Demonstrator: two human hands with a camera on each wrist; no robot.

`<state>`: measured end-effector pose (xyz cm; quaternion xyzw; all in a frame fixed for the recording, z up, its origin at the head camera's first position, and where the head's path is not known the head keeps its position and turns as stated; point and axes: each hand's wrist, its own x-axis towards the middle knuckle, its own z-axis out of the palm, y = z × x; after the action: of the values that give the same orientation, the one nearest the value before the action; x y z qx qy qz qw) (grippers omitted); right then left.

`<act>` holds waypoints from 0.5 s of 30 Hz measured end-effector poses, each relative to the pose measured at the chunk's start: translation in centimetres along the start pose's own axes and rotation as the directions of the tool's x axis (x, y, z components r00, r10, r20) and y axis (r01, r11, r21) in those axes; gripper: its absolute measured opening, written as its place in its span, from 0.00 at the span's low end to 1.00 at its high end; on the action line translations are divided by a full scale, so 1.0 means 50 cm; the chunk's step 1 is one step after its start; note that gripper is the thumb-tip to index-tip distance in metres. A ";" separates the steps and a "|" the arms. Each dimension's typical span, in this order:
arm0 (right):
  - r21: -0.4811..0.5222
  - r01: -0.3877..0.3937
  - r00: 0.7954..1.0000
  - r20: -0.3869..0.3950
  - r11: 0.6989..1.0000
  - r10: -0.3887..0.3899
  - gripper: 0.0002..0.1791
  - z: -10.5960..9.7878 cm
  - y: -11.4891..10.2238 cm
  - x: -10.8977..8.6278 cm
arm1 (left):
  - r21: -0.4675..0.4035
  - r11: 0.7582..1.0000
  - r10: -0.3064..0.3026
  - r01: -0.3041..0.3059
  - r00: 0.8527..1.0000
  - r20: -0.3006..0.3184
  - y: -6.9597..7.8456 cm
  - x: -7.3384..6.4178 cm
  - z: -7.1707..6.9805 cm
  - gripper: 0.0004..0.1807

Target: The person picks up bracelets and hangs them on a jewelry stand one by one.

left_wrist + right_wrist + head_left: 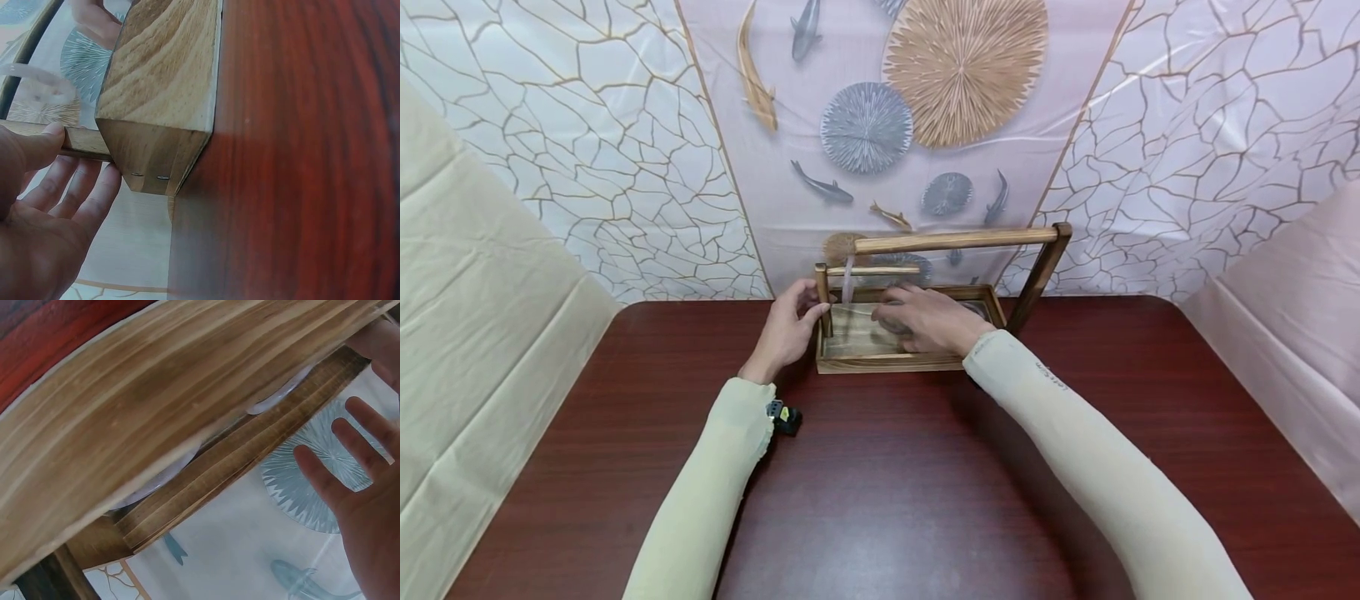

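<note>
A wooden tray stand [887, 364] sits at the back of the table, with a short left post [824, 298] and a taller right post [1036, 287], each bearing a horizontal bar. Thumb and fingers of my left hand [784, 332] grip the short post. Over the tray, my right hand [931, 320] reaches down with its fingertips inside; I cannot tell whether it holds anything. Pale translucent rounded pieces [164, 476] lie in the tray. A translucent ring [44, 84] hangs by the bars near the left post. In the right wrist view several fingers of the right hand are spread.
The dark red table [880, 483] stretches out in front of the stand. Close behind it hangs a patterned backdrop [820, 225] with fish and round leaf prints. Pale cloth walls [482, 317] flank both sides. A small black device [786, 418] is on the left wrist.
</note>
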<state>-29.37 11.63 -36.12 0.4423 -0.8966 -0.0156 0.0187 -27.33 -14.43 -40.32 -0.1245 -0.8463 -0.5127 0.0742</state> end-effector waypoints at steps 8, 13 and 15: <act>0.014 -0.068 0.996 0.058 0.998 0.067 0.34 0.003 0.014 0.010 | 0.006 1.000 -0.007 0.007 1.000 0.005 0.002 0.000 -0.001 0.17; 0.023 -0.098 0.991 0.093 0.995 0.095 0.33 0.007 0.020 0.017 | -0.007 1.000 -0.002 0.002 1.000 0.008 0.002 0.000 -0.001 0.15; 0.033 -0.116 0.987 0.112 0.993 0.111 0.33 0.007 0.020 0.021 | -0.011 1.000 0.001 0.000 1.000 0.008 0.002 0.000 -0.001 0.15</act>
<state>-30.83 11.41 -36.41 0.3892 -0.9201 -0.0210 -0.0387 -27.31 -14.45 -40.22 -0.1272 -0.8437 -0.5168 0.0702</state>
